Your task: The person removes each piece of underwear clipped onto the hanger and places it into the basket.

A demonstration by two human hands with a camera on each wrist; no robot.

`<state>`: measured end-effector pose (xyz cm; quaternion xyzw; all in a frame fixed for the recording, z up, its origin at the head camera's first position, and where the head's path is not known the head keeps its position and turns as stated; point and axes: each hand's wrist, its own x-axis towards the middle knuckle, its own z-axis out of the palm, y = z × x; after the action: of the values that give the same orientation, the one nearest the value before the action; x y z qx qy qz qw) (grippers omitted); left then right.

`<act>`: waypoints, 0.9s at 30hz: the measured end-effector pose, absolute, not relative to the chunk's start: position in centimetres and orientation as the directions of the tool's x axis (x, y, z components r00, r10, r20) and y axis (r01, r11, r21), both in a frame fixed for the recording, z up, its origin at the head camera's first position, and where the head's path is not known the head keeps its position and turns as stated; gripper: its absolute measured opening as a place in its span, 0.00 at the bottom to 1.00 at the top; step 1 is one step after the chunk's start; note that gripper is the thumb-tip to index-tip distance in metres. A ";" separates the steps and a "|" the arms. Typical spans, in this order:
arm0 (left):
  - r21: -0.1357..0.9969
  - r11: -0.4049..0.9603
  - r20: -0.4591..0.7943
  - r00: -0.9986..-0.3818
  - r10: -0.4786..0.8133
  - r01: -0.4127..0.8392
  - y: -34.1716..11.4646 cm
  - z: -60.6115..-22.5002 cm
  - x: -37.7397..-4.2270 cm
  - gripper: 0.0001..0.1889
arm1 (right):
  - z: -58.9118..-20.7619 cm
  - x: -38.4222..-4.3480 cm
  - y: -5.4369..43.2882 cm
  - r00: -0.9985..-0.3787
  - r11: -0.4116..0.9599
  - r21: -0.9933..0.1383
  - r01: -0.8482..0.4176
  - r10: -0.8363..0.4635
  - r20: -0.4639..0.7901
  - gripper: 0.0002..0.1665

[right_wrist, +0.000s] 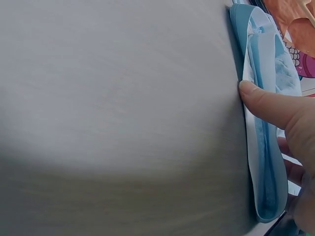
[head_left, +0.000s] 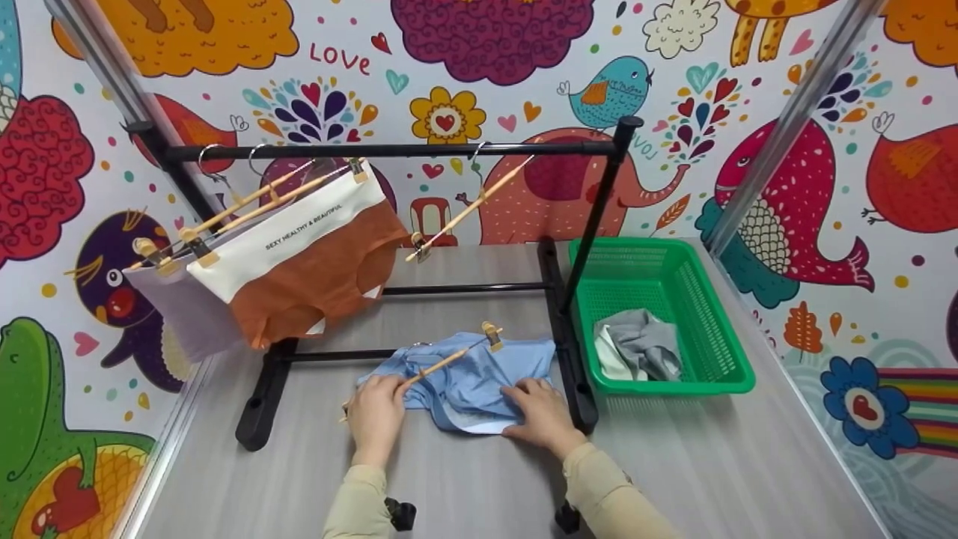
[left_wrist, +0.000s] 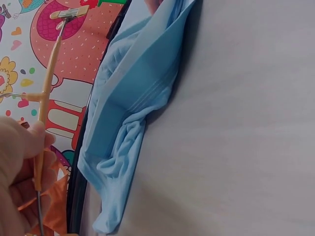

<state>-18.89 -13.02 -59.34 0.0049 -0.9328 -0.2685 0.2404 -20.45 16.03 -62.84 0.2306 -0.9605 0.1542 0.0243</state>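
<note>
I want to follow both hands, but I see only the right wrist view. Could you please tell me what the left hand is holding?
Observer: The left hand grips a wooden clip hanger.
Operator: Thank you. Is there also a hanger without cloth?
Observer: Yes, a bare hanger hangs from the black top bar.
Operator: And is there some container with cloth inside?
Observer: Yes, grey cloth lies inside the green basket.

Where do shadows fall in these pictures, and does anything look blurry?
Right wrist: a broad, soft-edged shadow darkens the lower tabletop, whose grain looks smeared; left wrist: fainter shading borders the blue garment; head: fairly even light, lettering on the brown-and-white garment readable.
</note>
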 end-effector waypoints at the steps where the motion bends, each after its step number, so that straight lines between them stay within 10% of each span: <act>1: 0.502 0.857 0.448 -0.883 -0.138 0.121 -13.0 -59.3 -18.9 0.03 | -62.8 -20.4 16.0 -0.892 0.849 -0.274 -0.452 -0.435 0.123 0.40; 27: 0.511 0.850 0.446 -0.885 -0.135 0.128 -13.1 -59.5 -18.5 0.03 | -63.4 -19.8 15.1 -0.897 0.864 -0.248 -0.439 -0.408 0.167 0.20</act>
<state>-18.53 -13.11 -59.52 0.0017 -0.9314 -0.2737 0.2401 -19.78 15.11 -63.45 0.2198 -0.9638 0.1411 0.0544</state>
